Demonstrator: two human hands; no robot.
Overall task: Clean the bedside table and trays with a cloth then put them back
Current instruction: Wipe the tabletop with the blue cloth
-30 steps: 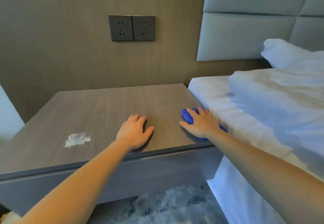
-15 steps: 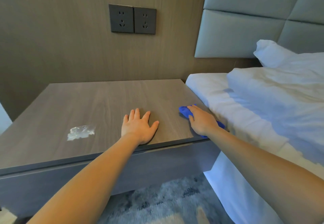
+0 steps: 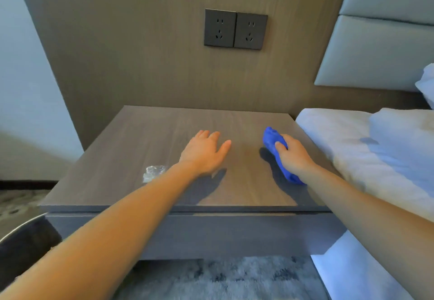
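The bedside table (image 3: pixel 145 144) is a grey wood-grain box against the wall panel. My right hand (image 3: pixel 293 156) presses a crumpled blue cloth (image 3: pixel 271 139) onto the table's right side, close to the bed edge. My left hand (image 3: pixel 204 151) hovers just above the middle of the top, fingers spread and empty, casting a shadow below it. A small crumpled piece of clear plastic (image 3: pixel 153 172) lies on the top to the left of my left forearm. No trays are in view.
A bed with white sheets (image 3: pixel 357 149) butts against the table's right side. Two dark wall sockets (image 3: pixel 235 29) sit above the table. A grey rug (image 3: pixel 234 278) covers the floor in front. A dark curved object with a metal rim (image 3: pixel 25 231) stands at lower left.
My right hand has slid the blue cloth away from the front edge toward the back of the top. My left hand has lifted slightly and moved forward. The camera has swung left.
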